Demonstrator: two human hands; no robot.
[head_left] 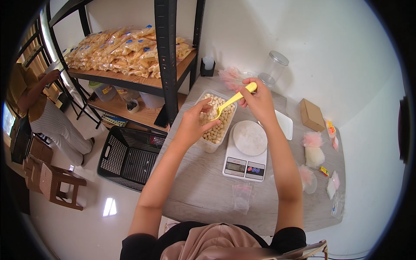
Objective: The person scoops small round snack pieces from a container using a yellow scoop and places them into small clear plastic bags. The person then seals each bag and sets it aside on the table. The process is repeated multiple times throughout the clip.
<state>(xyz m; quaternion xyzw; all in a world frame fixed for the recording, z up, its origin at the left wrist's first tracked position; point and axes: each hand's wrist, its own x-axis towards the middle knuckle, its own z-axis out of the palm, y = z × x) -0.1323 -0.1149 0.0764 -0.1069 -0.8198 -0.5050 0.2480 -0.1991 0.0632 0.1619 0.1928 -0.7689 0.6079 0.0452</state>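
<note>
My right hand (259,100) grips the handle of a yellow fork (232,101) whose tines dip into a clear rectangular tub (207,145) full of small beige round snacks (219,125). Over the tub's left side, my left hand (194,123) is curled, fingertips close to the fork's tines, seemingly pinching something small. A white digital kitchen scale (245,152) with a round platter stands just right of the tub on the grey wooden table (203,190).
Small clear bags (242,195) lie at the table's front; pink-topped bags (313,149), a cardboard box (312,115), a white lid (284,124) and a clear jar (273,69) sit right and back. A black basket (130,157) rests on the floor beside shelves of packed snacks (125,50). Another person (39,108) stands far left.
</note>
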